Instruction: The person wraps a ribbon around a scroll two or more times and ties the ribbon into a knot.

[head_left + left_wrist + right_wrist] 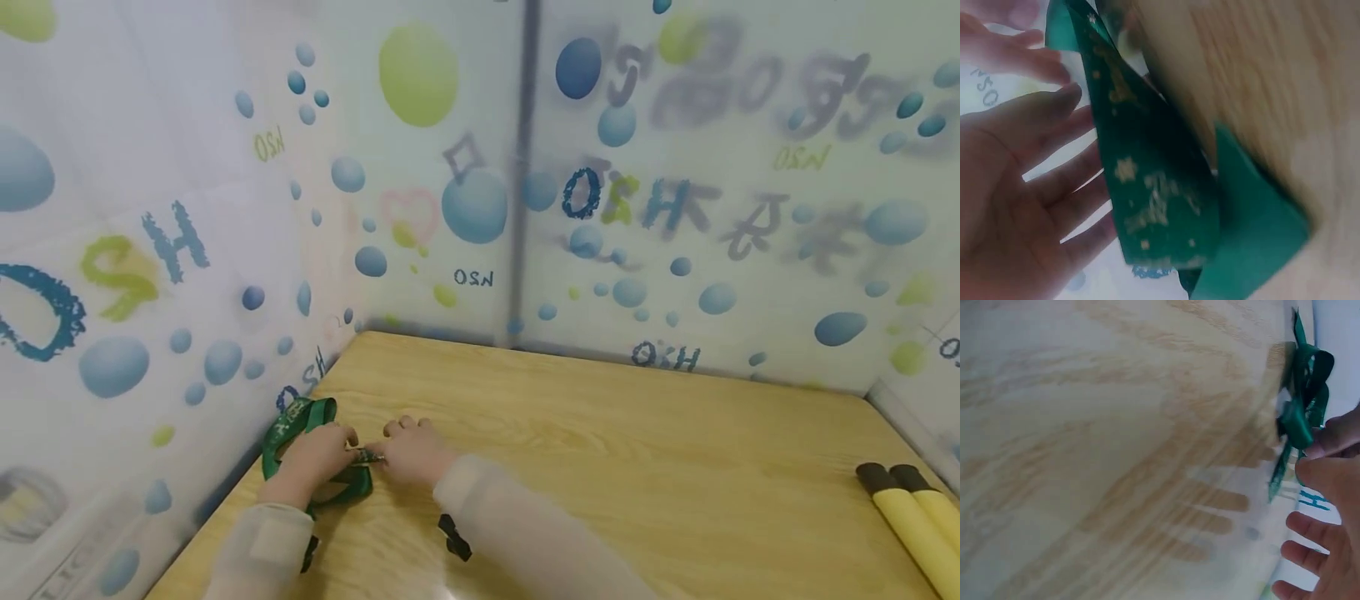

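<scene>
A dark green ribbon (285,425) with gold print lies in loops at the table's left edge. My left hand (318,458) lies over these loops and holds a short stretch of ribbon at its fingertips. From the right, my right hand (412,450) meets it, fingertips close to the left ones. In the right wrist view, its thumb and a finger pinch the ribbon (1297,425), while the other fingers stay spread. A wide, printed length of ribbon (1147,200) covers the left fingertips in the left wrist view.
The pale wood-grain table (637,467) extends to the right and back. Two yellow rods (907,517) with black ends lie at the right edge. Pale walls (420,208) printed with blue and green drops stand at the left and behind.
</scene>
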Demonstrator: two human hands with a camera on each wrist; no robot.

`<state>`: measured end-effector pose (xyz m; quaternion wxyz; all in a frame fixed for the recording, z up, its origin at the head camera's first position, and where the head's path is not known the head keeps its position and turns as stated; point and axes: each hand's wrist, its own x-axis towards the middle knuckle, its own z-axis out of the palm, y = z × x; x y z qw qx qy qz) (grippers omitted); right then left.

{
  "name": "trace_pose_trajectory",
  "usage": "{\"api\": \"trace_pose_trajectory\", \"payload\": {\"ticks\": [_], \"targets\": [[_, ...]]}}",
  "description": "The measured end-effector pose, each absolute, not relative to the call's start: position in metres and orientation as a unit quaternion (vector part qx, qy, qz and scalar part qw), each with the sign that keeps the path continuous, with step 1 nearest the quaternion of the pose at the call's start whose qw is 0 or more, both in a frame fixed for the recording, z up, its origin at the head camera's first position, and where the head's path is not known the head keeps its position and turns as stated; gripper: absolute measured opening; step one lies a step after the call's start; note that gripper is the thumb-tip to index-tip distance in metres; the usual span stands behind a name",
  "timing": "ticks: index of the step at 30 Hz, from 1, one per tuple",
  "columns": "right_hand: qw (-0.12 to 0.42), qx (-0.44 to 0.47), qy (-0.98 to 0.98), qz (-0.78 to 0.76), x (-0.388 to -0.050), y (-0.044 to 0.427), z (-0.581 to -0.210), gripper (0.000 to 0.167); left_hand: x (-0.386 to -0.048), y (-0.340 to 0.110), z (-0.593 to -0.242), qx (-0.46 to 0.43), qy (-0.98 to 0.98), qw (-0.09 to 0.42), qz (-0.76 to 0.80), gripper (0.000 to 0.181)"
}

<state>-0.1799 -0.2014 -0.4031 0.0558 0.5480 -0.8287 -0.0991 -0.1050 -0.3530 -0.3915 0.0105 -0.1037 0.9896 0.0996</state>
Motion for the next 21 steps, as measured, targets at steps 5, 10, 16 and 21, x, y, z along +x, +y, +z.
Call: {"api": "trace_pose_trajectory", "payload": {"ticks": [5, 10, 16, 21], "targets": [[0.069, 0.552, -0.824, -0.108, -0.178, -0.204, -0.41, 0.034, -0.108, -0.348, -0.392, -0.098, 0.989, 0.024, 0.104, 0.007], [0.112, 0.576, -0.807, -0.07, -0.18, -0.208, -0.418, 0.02, -0.112, -0.344, -0.393, -0.074, 0.992, 0.021, 0.099, 0.005], [0.131, 0.583, -0.799, -0.065, -0.181, -0.208, -0.421, 0.012, -0.117, -0.335, -0.393, -0.057, 0.991, 0.028, 0.115, 0.006], [0.12, 0.581, -0.801, -0.079, -0.184, -0.204, -0.419, 0.014, -0.121, -0.326, -0.394, -0.06, 0.989, 0.032, 0.132, 0.006]]}}
